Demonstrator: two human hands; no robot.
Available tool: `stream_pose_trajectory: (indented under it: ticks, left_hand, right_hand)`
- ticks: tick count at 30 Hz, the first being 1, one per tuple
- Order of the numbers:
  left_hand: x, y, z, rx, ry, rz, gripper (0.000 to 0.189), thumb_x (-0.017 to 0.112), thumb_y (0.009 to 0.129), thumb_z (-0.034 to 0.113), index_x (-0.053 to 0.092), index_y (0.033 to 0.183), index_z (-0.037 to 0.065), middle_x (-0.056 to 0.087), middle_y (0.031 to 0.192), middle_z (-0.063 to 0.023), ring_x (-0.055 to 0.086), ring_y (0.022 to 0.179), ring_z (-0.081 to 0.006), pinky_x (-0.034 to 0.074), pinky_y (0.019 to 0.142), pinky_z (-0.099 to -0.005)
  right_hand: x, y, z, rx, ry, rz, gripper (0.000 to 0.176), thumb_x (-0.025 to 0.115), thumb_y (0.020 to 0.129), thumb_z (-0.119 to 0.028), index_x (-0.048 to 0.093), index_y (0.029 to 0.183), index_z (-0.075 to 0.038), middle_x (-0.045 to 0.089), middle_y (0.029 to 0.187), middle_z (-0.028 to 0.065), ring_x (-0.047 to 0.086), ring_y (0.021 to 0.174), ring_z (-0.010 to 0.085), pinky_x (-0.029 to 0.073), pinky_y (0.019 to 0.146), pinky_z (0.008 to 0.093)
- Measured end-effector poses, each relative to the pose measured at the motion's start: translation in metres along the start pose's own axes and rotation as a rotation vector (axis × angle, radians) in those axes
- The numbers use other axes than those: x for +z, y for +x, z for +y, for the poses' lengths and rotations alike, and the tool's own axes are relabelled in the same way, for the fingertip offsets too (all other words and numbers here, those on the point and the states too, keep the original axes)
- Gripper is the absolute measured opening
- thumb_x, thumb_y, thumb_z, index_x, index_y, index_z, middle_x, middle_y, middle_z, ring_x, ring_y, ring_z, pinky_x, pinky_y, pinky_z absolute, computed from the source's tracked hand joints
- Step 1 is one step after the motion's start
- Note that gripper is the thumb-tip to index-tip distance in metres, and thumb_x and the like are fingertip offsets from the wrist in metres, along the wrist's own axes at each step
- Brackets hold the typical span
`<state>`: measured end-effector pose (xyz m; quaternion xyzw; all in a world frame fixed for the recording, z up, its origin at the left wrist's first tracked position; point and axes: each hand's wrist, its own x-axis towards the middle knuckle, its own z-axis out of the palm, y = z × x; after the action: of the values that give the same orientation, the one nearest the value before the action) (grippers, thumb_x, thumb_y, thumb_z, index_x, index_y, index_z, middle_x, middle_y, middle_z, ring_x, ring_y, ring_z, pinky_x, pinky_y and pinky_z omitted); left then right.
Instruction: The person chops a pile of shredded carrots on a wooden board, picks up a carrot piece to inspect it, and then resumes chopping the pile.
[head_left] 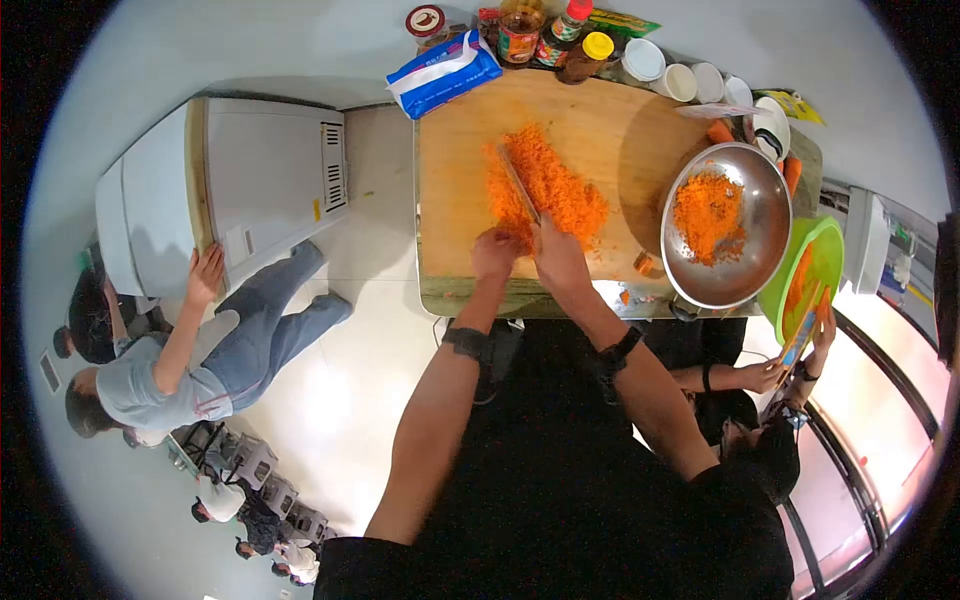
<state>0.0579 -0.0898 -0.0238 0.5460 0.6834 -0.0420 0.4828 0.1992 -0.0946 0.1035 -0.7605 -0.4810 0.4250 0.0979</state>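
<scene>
A heap of finely chopped orange carrot (565,195) lies on the wooden board (455,150). My right hand (560,258) is closed round the handle end of a knife (519,184), whose blade points up and to the left across the heap. Close beside it, my left hand (496,254) is at the lower edge of the carrot, its fingers curled against the bits; whether it grips any is too small to tell. A steel bowl (727,287) with more chopped carrot (709,215) stands to the right of the board's middle.
Jars (518,38), cups and a blue tissue pack (445,75) line the far edge. At the right, a co-worker's hands (765,375) are by a green basin (828,250) and a grater. Another person (180,370) touches a white appliance (270,170) at the left.
</scene>
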Motion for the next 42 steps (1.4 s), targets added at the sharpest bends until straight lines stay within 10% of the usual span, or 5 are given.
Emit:
stream_pose_trajectory:
  ticks: [2,8,17,42]
  left_hand:
    - [0.033,0.035,-0.058,-0.045,-0.794,-0.006,0.023,0.073,0.079,0.018,0.073,0.099,0.006,0.074,0.09,-0.0138,0.072,0.084,-0.0281,0.056,0.075,-0.0373]
    - [-0.048,-0.002,0.001,0.07,-0.338,0.089,0.016,0.065,0.087,0.011,0.069,0.1,0.003,0.073,0.085,-0.0112,0.071,0.079,-0.0226,0.055,0.071,-0.0362]
    - [-0.077,0.021,-0.03,0.254,-0.47,-0.009,0.019,0.064,0.095,0.02,0.067,0.099,0.001,0.07,0.08,-0.007,0.065,0.07,-0.014,0.052,0.063,-0.0296]
    - [-0.089,0.001,-0.053,0.027,-0.541,-0.03,0.018,0.061,0.1,0.019,0.062,0.111,0.006,0.067,0.085,-0.0044,0.069,0.077,-0.0147,0.052,0.064,-0.0289]
  right_hand:
    - [0.018,0.006,0.015,-0.095,-0.032,0.086,0.044,0.048,0.103,-0.025,0.047,0.132,0.008,0.061,0.072,0.0304,0.062,0.073,0.0486,0.047,0.064,0.0567]
    - [0.027,0.008,0.01,-0.072,-0.135,0.129,0.042,0.048,0.104,-0.027,0.05,0.13,0.006,0.062,0.074,0.0308,0.063,0.074,0.0486,0.049,0.066,0.0564]
    - [0.037,0.007,0.012,0.005,-0.106,0.182,0.036,0.049,0.103,-0.025,0.05,0.126,0.003,0.061,0.072,0.0311,0.062,0.07,0.0505,0.049,0.062,0.0577]
    - [0.017,0.014,-0.004,-0.016,-0.078,0.01,0.044,0.051,0.093,-0.012,0.048,0.134,0.004,0.065,0.08,0.0306,0.065,0.078,0.0479,0.05,0.069,0.0588]
